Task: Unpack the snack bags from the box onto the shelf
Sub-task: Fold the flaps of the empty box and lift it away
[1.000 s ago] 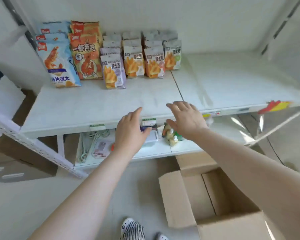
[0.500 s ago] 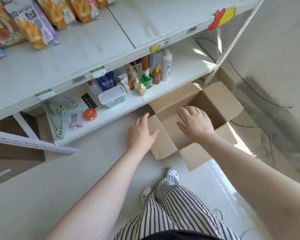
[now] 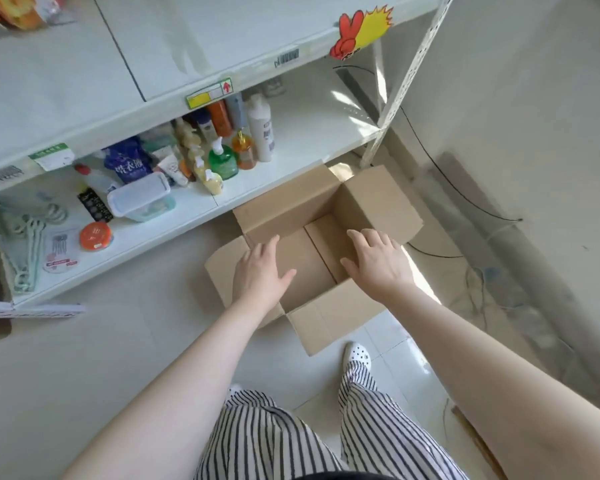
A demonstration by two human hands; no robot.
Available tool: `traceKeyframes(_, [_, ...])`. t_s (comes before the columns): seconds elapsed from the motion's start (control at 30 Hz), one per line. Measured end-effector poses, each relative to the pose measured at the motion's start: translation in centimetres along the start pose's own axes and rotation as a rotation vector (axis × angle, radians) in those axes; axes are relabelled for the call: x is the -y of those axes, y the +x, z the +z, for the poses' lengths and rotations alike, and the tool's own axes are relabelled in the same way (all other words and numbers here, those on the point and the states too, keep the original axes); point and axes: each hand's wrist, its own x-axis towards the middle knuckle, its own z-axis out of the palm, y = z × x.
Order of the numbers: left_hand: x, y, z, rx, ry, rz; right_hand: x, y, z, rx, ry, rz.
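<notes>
A brown cardboard box [image 3: 371, 199] stands open on the floor in front of the white shelf [image 3: 66, 84]. Only its bare cardboard bottom shows inside. My left hand [image 3: 260, 271] hovers over the box's left side, fingers straight, holding nothing. My right hand [image 3: 378, 261] reaches over the box's right half, fingers spread and relaxed, also holding nothing. A corner of the snack bags [image 3: 18, 12] shows at the top left on the upper shelf board.
The lower shelf board [image 3: 312, 133] holds bottles [image 3: 260, 129], a blue pouch [image 3: 129, 161], a clear lidded container [image 3: 141, 197], an orange tin [image 3: 96, 236] and pale green hangers [image 3: 32, 237]. A white upright post [image 3: 395, 98] and black cables [image 3: 465, 195] lie right of the box. My striped trousers and white shoe [image 3: 357, 355] are below.
My view has tilted down from the snack shelf to the floor box. Both hands have come down from the shelf edge and now reach over the open box.
</notes>
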Motion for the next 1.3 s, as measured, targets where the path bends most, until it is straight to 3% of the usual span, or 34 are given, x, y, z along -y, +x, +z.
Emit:
traceKeyframes(0.27, [-4.2,3.8,3.9,0.015,0.010,-0.134,-7.9,6.2,0.1,0.119,-0.001,-0.018])
traceKeyframes(0.5, [-7.0,12.3,8.8,0.084,0.007,-0.072,-14.1,14.0,2.9,0.089,0.018,0.091])
traceKeyframes(0.7, [-9.7,19.6,15.9,0.096,0.013,-0.054,-20.4,21.7,8.4,0.123,0.015,0.134])
traceKeyframes(0.9, [-11.2,25.2,24.4,0.101,0.003,-0.157,-26.4,28.5,15.6,0.137,0.074,0.156])
traceKeyframes(1.3, [-17.2,30.9,36.7,0.113,-0.200,-0.323,-31.9,32.2,23.3,0.125,0.336,0.377])
